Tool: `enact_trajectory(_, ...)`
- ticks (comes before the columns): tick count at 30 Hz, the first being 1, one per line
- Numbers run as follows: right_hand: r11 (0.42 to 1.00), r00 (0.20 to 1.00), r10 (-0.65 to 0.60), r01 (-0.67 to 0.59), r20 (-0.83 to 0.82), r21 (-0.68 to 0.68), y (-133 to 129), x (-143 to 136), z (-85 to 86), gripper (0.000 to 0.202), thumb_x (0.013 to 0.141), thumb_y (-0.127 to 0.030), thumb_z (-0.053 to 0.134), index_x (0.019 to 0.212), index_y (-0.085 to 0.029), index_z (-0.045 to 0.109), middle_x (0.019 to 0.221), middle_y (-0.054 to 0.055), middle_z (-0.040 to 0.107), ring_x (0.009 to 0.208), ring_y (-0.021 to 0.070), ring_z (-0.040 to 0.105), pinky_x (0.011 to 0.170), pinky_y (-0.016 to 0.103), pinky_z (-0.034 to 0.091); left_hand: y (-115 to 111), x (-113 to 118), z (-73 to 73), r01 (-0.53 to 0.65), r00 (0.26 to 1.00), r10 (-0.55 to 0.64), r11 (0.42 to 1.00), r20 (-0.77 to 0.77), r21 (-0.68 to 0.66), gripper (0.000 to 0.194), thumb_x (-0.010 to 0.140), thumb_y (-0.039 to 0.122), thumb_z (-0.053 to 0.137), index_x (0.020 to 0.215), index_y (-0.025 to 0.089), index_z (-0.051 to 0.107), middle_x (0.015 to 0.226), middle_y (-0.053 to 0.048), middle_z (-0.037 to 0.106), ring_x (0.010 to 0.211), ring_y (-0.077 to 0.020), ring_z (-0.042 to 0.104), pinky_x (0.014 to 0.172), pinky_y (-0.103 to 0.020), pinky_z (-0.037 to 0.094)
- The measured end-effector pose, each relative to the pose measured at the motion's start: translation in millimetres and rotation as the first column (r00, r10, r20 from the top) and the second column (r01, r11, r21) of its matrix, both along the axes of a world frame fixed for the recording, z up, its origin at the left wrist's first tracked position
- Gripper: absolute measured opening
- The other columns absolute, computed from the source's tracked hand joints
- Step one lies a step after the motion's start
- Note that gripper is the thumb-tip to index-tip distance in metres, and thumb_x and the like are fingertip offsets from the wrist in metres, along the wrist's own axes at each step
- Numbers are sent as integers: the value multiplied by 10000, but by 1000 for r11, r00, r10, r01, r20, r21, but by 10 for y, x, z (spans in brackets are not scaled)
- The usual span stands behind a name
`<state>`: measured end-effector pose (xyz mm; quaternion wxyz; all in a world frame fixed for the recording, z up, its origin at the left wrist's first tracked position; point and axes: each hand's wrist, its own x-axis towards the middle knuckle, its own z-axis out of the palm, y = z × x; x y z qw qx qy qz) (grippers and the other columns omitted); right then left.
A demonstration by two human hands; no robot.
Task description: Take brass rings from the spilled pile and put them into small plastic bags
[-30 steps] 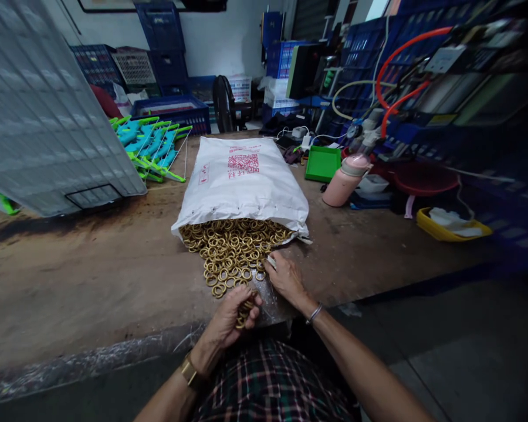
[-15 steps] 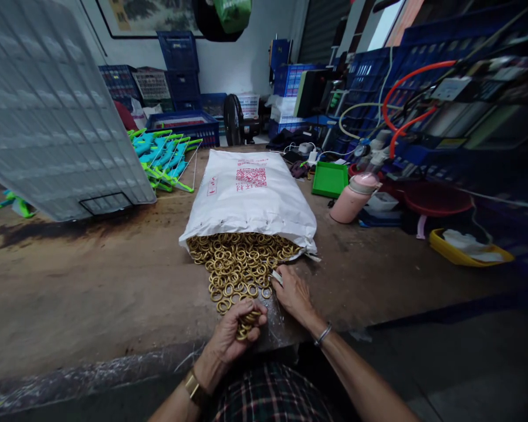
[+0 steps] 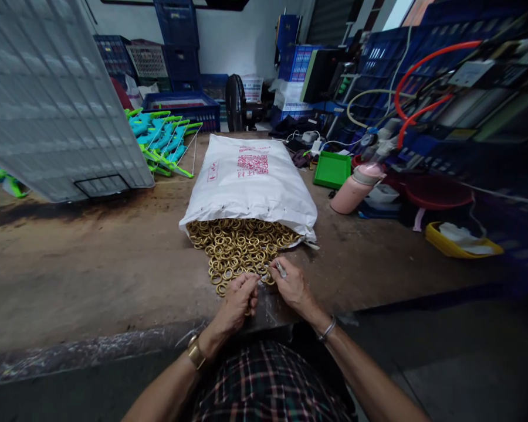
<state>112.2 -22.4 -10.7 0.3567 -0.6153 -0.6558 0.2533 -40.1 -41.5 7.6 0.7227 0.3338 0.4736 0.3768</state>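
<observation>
Many gold rings | just beyond left hand | beside right hand

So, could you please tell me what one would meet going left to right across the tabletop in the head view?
Ribbed grey panel, white sack with gold rings spilling out, green tray, pink bottle, yellow tray.

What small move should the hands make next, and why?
Perhaps draw one of the gold-coloured rings toward the left hand with the right hand, since it is beside those outside the white sack and close to the left hand.
</observation>
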Motion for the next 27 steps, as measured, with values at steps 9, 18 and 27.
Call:
enact_trajectory(9,996,985,60,-70,-160,-54,-127,-228,208,133,774,-293,452,744,-187,526,656,-15,532,611,112,472,596,214,372,-52,-17,-41,62,998,-59,995,-38,84,300,722,470,564,695,185,472,496,70,436,378,-42,358,339,-136,285)
enact_trajectory(18,959,921,-53,-61,-387,-277,-196,-248,12,267,785,-426,426,659,-194,467,519,-56,418,495,98,388,494,211,337,-44,-12,-72,-73,997,73,994,8,86,279,711,439,582,755,177,498,633,38,520,446,-48,443,349,-133,304)
enact_trajectory(27,990,981,26,-53,-193,-134,-261,-283,25,222,818,-349,390,764,-184,528,630,1,543,563,120,479,557,220,375,-110,-4,33,-21,981,50,989,-189,149,240,721,412,550,733,173,531,495,61,481,369,-46,386,357,-150,313)
